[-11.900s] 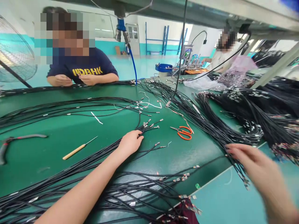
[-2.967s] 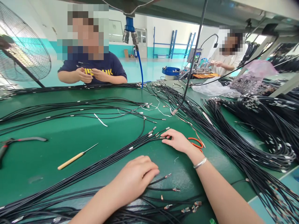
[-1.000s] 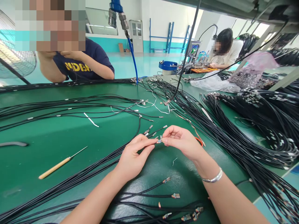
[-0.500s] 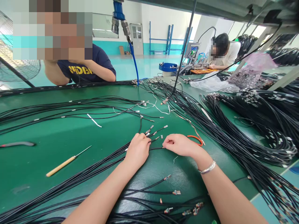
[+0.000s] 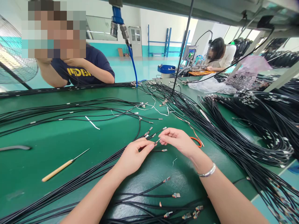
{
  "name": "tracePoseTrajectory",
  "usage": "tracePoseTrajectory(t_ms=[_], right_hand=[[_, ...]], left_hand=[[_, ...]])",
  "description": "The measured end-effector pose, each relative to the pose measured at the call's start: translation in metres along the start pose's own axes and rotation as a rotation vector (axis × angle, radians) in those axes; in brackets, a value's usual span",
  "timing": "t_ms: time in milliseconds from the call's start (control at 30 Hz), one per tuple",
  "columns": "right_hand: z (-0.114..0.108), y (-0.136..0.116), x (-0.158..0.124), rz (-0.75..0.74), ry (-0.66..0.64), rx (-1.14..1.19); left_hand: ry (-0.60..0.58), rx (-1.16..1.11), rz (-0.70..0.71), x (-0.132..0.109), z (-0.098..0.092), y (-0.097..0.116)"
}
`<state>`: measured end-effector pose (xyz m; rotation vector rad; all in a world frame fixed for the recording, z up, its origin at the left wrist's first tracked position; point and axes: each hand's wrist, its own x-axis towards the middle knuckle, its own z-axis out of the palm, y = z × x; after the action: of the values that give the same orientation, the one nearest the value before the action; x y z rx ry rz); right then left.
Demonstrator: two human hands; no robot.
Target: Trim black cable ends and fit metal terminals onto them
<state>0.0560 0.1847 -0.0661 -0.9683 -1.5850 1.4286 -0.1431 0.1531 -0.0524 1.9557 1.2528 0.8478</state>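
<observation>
Between my left hand [image 5: 134,156] and my right hand [image 5: 177,141], a small metal terminal [image 5: 157,141] on a thin cable end is held up above the green work mat [image 5: 39,140]. My right fingertips pinch it, and my left fingertips meet it from the other side. A bundle of black cables [image 5: 70,183] runs under my left wrist, its crimped terminals [image 5: 149,133] fanning out just beyond my fingers. More cable ends [image 5: 173,195] lie near my forearms. A silver bangle [image 5: 206,172] circles my right wrist.
A wooden-handled awl [image 5: 57,170] lies left of my hands, and orange-handled scissors [image 5: 196,141] sit half under cables to the right. Thick black cable heaps [image 5: 245,137] fill the right side. Co-workers sit beyond: one in a navy T-shirt [image 5: 81,71], one in white [image 5: 221,57].
My hands have lifted from the cables where they lay flat and apart. Their fingertips have come together on the small terminal. The view has shifted slightly.
</observation>
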Motion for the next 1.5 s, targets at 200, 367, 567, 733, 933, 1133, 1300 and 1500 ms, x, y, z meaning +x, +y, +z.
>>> tracePoseTrajectory(t_ms=[200,367,567,733,933,1133,1300,1500], right_hand=[[-0.001,-0.003,-0.002,-0.03,0.014,0.023],[-0.002,-0.005,-0.003,-0.058,0.015,0.047],[-0.003,-0.006,-0.003,-0.028,-0.002,0.006],[-0.003,-0.01,-0.004,0.01,0.018,-0.115],[0.001,-0.016,-0.006,0.098,-0.014,0.015],[0.002,-0.016,-0.006,0.16,-0.027,0.182],[0.008,-0.016,-0.005,0.212,-0.023,0.233],[0.008,-0.011,-0.003,0.213,0.038,0.123]], left_hand=[[0.142,0.117,0.144,-0.005,0.01,-0.007],[0.221,0.179,0.263,-0.006,0.013,-0.01],[0.232,0.13,0.214,-0.007,0.012,-0.006],[0.115,-0.035,0.04,-0.006,0.005,-0.002],[-0.003,-0.259,-0.13,-0.003,0.001,-0.007],[-0.025,-0.344,-0.161,-0.001,0.001,-0.011],[-0.027,-0.413,-0.148,-0.002,0.002,-0.01],[-0.031,-0.232,-0.07,0.001,0.001,-0.009]])
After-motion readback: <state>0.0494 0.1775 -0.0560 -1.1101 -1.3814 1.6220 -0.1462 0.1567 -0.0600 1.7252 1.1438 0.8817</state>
